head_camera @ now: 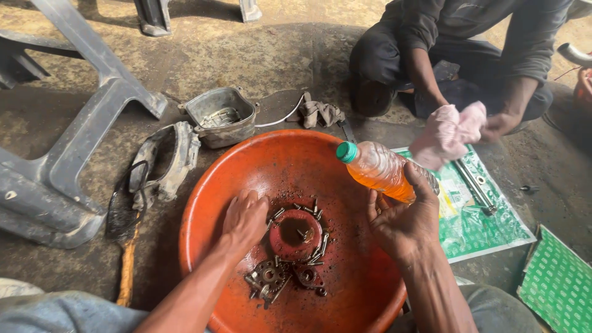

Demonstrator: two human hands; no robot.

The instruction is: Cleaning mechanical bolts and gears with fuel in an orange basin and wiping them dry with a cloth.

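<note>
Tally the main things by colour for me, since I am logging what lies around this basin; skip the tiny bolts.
Orange: 2, the round orange plastic basin and the clear plastic bottle of orange liquid held in the right hand.
Green: 2, the green patterned sheet and green patterned box.
Pink: 1, the pink cloth.
Grey: 1, the grey metal cover.
Total: 6.

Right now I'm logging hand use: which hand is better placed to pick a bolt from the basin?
Left hand: it rests empty in the basin beside the bolts. The right hand holds the bottle.
</note>
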